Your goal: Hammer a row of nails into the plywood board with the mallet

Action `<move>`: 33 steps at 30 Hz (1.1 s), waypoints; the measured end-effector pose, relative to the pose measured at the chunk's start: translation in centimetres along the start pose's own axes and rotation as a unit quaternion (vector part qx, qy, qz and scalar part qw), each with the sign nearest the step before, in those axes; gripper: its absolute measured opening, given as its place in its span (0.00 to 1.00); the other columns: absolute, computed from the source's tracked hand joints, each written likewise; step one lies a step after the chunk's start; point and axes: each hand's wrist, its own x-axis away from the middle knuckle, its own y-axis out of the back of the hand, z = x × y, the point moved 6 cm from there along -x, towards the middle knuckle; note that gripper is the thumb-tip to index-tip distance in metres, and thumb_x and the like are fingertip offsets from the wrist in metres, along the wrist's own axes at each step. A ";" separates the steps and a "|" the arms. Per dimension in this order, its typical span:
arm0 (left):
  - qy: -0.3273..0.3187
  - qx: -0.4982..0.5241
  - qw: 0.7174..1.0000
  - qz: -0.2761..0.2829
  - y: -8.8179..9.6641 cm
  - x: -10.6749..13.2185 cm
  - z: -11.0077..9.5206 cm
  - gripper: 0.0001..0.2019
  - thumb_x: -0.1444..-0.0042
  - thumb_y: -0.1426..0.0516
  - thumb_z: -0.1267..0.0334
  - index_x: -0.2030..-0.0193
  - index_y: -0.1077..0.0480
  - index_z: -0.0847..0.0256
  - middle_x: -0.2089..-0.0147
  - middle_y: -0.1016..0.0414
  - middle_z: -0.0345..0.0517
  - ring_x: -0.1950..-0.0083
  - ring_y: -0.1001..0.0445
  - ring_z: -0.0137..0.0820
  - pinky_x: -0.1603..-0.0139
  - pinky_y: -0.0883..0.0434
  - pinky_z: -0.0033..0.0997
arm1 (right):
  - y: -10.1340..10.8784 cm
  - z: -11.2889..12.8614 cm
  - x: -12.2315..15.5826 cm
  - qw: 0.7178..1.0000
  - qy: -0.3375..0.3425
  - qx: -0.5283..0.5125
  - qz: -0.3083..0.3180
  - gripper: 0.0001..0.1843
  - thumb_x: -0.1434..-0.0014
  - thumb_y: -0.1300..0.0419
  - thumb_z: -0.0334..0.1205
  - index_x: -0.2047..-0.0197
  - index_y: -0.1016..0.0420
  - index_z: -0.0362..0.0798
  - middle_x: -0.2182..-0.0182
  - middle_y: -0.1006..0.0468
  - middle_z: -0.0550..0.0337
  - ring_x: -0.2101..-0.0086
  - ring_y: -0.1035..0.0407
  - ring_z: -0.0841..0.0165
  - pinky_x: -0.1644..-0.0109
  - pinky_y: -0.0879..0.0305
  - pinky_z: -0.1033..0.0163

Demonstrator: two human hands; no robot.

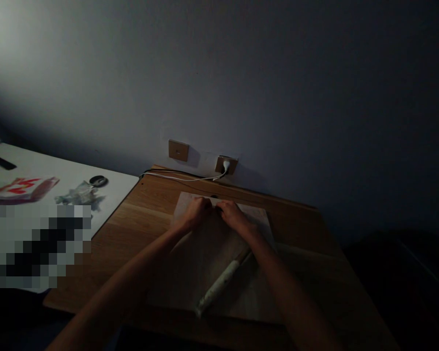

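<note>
A pale, thin board (pixel 212 273) lies on the wooden table. Close together at its far edge are my left hand (pixel 199 210) and my right hand (pixel 231 213). Fingers on both hands are curled closed; whatever they pinch, if anything, is too small and dark to make out. A small dark round spot (pixel 214 196) shows just beyond them. Slanting across the board's near half is a tool with a worn whitish handle (pixel 219 287); its far end passes beneath my right forearm, so its kind is hidden.
On the left, a white table (pixel 113 181) bears a roll of dark tape (pixel 99 181), a crumpled clear wrapper (pixel 81 193) and a red-and-white packet (pixel 25 189). Cables (pixel 183 175) run along the wall to a white plug (pixel 226 166). Brown wooden tabletop (pixel 307 273) extends rightward into shadow.
</note>
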 end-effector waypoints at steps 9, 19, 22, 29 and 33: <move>-0.014 -0.018 1.000 0.014 -0.4 -0.7 -0.6 0.10 0.45 0.44 0.73 0.65 0.19 0.66 0.67 0.19 0.54 0.67 0.23 0.33 0.64 0.34 0.28 | 1.6 -0.3 0.1 0.997 0.032 -0.046 -0.054 0.17 0.39 0.43 0.20 0.57 0.17 0.45 0.59 0.17 0.51 0.56 0.23 0.64 0.48 0.32 0.63; -0.007 0.074 0.997 -0.027 -0.7 -0.5 0.2 0.08 0.47 0.42 0.74 0.69 0.20 0.64 0.70 0.20 0.48 0.68 0.26 0.31 0.64 0.33 0.28 | 3.2 -2.3 2.3 0.987 -0.013 -0.101 -0.121 0.12 0.44 0.36 0.23 0.62 0.16 0.48 0.62 0.15 0.54 0.59 0.21 0.62 0.49 0.28 0.58; 0.026 0.153 0.985 -0.075 -0.2 -0.2 0.3 0.03 0.48 0.36 0.68 0.72 0.22 0.63 0.71 0.22 0.45 0.69 0.28 0.30 0.66 0.35 0.28 | 4.2 -2.4 2.7 0.985 -0.021 -0.107 -0.131 0.12 0.44 0.36 0.24 0.61 0.16 0.48 0.61 0.15 0.53 0.58 0.21 0.62 0.48 0.28 0.57; 0.144 0.571 0.807 -0.038 -3.5 0.3 -0.6 0.14 0.50 0.34 0.54 0.72 0.27 0.65 0.74 0.29 0.42 0.73 0.33 0.25 0.70 0.37 0.25 | 6.2 -0.3 3.0 0.979 0.001 -0.152 -0.136 0.10 0.42 0.36 0.27 0.60 0.16 0.48 0.60 0.15 0.54 0.58 0.21 0.64 0.48 0.28 0.59; 0.133 0.634 0.762 0.019 -5.8 0.9 -2.1 0.10 0.44 0.38 0.58 0.64 0.25 0.64 0.69 0.26 0.44 0.69 0.29 0.26 0.66 0.31 0.24 | 6.3 2.4 3.0 0.978 0.034 -0.190 -0.075 0.12 0.43 0.35 0.27 0.57 0.16 0.48 0.58 0.14 0.55 0.56 0.21 0.63 0.47 0.27 0.59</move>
